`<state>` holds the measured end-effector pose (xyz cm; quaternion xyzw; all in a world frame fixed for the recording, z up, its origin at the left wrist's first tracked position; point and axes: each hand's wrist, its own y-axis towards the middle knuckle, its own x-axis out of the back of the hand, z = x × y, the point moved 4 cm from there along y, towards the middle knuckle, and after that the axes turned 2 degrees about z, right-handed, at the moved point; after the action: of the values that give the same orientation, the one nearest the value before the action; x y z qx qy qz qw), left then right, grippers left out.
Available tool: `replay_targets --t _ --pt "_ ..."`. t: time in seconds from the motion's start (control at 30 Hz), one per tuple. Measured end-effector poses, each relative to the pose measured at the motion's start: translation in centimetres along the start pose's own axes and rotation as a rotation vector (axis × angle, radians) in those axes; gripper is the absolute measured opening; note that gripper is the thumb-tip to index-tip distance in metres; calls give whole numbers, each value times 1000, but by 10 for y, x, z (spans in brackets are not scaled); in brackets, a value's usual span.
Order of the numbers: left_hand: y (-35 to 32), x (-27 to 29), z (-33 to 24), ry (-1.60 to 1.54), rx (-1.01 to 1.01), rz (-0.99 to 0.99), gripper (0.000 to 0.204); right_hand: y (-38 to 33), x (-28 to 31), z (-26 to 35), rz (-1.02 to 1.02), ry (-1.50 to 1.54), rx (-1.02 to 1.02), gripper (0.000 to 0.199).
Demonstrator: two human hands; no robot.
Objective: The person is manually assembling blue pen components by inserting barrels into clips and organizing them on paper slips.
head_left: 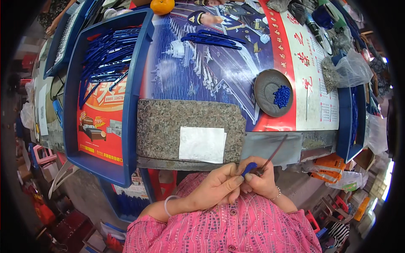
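Both hands meet in front of my chest, just below the table's near edge. My left hand (219, 185) is closed, its thumb and fingers pinching a small curved blue plastic piece (249, 168). My right hand (262, 179) is closed against it from the other side. Out of the right fingers a thin dark-red rod (276, 150) points up and away to the right; its lower end is hidden in the grip. A shallow dark bowl (263, 88) with several tiny blue plastic bits (282, 96) stands beyond, on the right.
Left, a blue tray (145, 55) holds several long blue pen-like parts (109, 55). More blue parts (213, 39) lie at the far middle, near an orange fruit (162, 6). A granite slab (160, 122) carries white paper (201, 144). Another blue tray (345, 122) stands right.
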<state>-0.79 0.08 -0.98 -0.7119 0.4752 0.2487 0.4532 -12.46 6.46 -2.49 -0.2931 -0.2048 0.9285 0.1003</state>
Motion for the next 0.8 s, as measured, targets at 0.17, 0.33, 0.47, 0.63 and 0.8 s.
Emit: replay_targets --t 0.17,0.33,0.47,0.63,0.8 --pt "1 8 7 72 26 -34 18 3 0 -5 -11 53 -34 12" --pt "4 6 7 -22 54 -68 22 3 -3 7 -49 -51 -106 17" --pt "2 10 11 -357 149 76 27 5 -9 21 -71 -84 -166 20" --pt "2 14 14 -515 182 167 25 5 -10 21 -31 36 -161 23" --pt "2 16 12 -510 170 173 24 9 -12 19 -65 56 -138 21"
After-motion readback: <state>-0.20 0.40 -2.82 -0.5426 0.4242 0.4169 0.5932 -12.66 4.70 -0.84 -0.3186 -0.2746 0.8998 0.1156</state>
